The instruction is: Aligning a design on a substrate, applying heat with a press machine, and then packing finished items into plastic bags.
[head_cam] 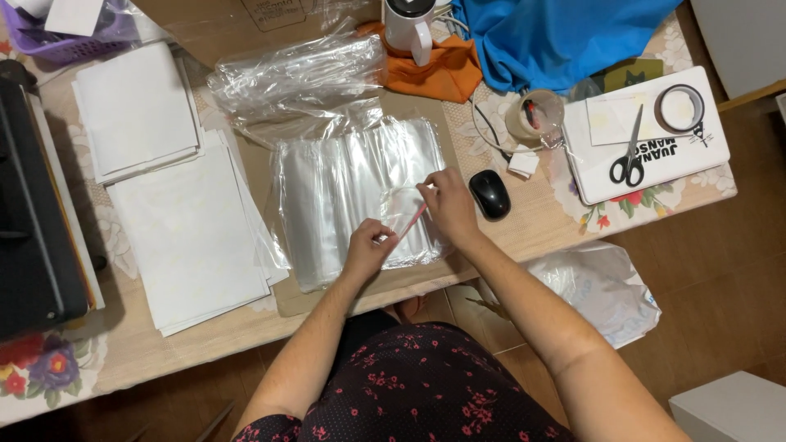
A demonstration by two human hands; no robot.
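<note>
Home setting, a table (524,237) serving as a small packing station. A floral tablecloth (41,368) is covering it, tiled floor showing below. Domestic bits are sitting among work supplies: an orange cloth (438,69), blue fabric (557,33), a purple basket (57,41). Stacks of white paper (188,237), clear plastic bags (352,188), scissors (629,160), a tape roll (679,108) and a computer mouse (490,194) are lying about.

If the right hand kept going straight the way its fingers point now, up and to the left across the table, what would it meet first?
Judging from one overhead view, the right hand already rests on the stack of clear plastic bags, pinching a thin pink strip. Going on, it would slide along that stack, then probably meet the crumpled roll of plastic beyond. Height is unclear.
</note>
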